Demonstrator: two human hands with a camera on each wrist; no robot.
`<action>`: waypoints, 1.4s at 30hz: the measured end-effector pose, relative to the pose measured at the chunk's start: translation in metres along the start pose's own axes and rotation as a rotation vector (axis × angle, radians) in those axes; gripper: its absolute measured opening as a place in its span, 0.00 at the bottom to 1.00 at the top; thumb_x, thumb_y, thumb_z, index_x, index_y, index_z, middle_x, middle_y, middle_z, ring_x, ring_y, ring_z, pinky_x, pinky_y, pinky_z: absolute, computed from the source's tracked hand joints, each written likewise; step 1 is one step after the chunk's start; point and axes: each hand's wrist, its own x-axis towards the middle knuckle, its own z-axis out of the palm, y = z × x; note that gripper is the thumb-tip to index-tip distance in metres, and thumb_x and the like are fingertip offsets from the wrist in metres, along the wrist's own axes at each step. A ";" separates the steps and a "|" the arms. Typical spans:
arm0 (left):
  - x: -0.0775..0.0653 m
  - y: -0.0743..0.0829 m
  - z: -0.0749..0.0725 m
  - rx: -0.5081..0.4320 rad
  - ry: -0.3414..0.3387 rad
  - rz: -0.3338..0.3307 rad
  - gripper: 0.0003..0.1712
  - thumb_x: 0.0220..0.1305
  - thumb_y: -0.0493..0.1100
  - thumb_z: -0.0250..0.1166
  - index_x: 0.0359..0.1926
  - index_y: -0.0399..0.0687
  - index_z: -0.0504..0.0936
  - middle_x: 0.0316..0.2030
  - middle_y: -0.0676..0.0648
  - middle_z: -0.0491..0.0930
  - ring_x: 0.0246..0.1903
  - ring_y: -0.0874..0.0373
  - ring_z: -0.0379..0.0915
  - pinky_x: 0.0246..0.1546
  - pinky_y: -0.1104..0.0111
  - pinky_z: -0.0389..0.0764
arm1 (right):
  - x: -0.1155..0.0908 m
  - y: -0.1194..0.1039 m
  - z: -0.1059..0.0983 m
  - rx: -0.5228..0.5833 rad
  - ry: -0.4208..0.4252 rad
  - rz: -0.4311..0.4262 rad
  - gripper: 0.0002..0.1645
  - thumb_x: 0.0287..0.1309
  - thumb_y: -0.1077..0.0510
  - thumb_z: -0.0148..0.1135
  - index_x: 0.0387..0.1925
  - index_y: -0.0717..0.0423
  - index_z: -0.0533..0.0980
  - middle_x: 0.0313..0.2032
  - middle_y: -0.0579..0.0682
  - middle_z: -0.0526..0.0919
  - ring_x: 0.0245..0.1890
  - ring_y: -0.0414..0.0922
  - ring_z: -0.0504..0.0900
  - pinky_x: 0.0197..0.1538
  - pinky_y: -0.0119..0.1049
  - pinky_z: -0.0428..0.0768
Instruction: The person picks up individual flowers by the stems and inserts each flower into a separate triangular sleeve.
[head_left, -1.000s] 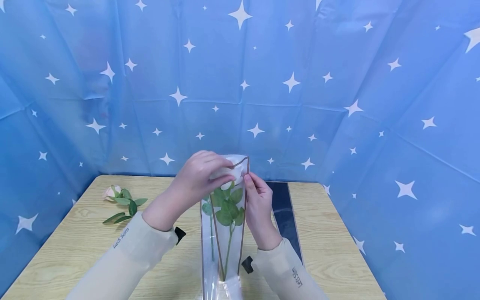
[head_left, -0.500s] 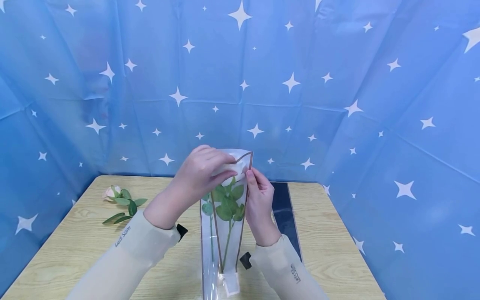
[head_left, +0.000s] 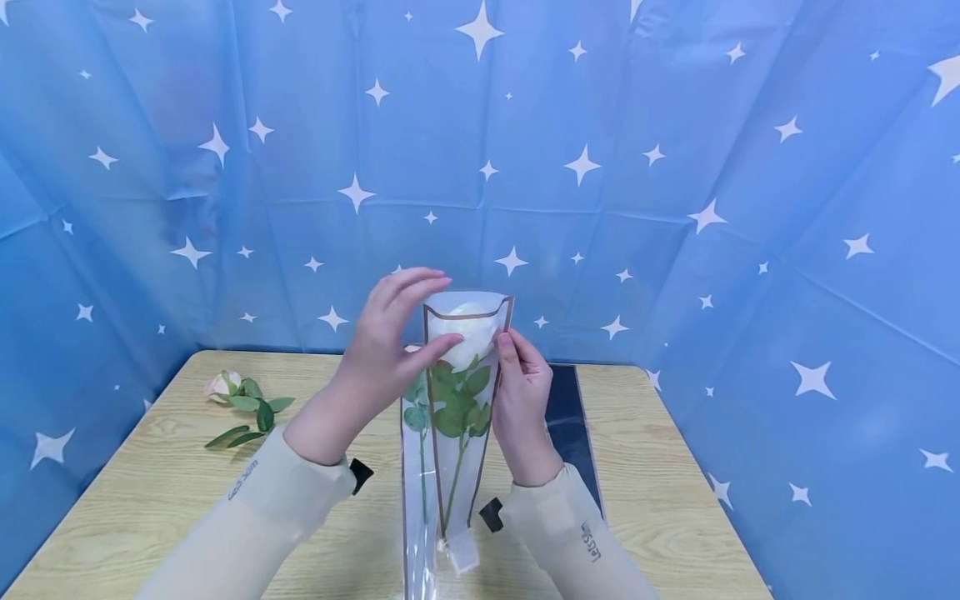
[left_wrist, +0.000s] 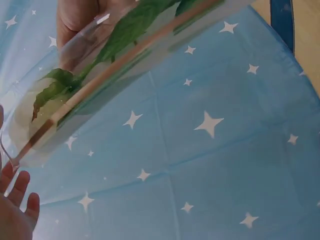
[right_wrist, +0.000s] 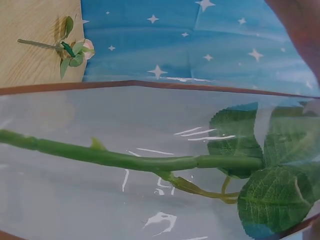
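Note:
A white artificial rose with green leaves stands inside a clear flower sleeve with brown edging. My right hand pinches the right edge of that sleeve near its top. My left hand has its fingers extended and spread at the sleeve's upper left corner, the thumb overlapping the film. The left wrist view shows my left fingers by the sleeve's top corner. In the right wrist view, the thorned green stem runs through the film.
A second clear sleeve with a green stem inside lies on the wooden table to the left. Farther left rests a pale pink rose. A dark flat sheet lies behind my right hand. A blue starry curtain surrounds the table.
My left hand has let go of the sleeve's mouth and spread its fingers, moving up and left. The sleeve has risen slightly with my right hand, showing the white bloom more fully.

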 end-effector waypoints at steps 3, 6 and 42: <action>-0.015 -0.005 -0.001 -0.086 -0.004 -0.149 0.32 0.54 0.37 0.70 0.60 0.40 0.70 0.55 0.42 0.72 0.57 0.51 0.67 0.59 0.62 0.69 | 0.001 -0.001 0.000 0.001 0.025 -0.010 0.13 0.65 0.59 0.56 0.48 0.59 0.79 0.38 0.46 0.83 0.41 0.39 0.81 0.47 0.29 0.80; -0.031 -0.009 0.002 -0.161 -0.044 -0.308 0.27 0.57 0.36 0.67 0.59 0.43 0.72 0.51 0.46 0.75 0.52 0.55 0.71 0.52 0.62 0.74 | 0.002 -0.001 0.000 0.008 0.038 -0.018 0.15 0.65 0.59 0.56 0.49 0.62 0.79 0.38 0.46 0.83 0.42 0.39 0.80 0.48 0.29 0.80; -0.055 -0.014 0.015 -0.356 0.191 -0.687 0.09 0.57 0.39 0.68 0.36 0.37 0.85 0.31 0.39 0.85 0.28 0.68 0.80 0.31 0.77 0.80 | -0.006 0.016 -0.035 -0.321 -0.131 0.117 0.17 0.60 0.63 0.61 0.46 0.73 0.77 0.33 0.40 0.84 0.33 0.36 0.81 0.41 0.28 0.82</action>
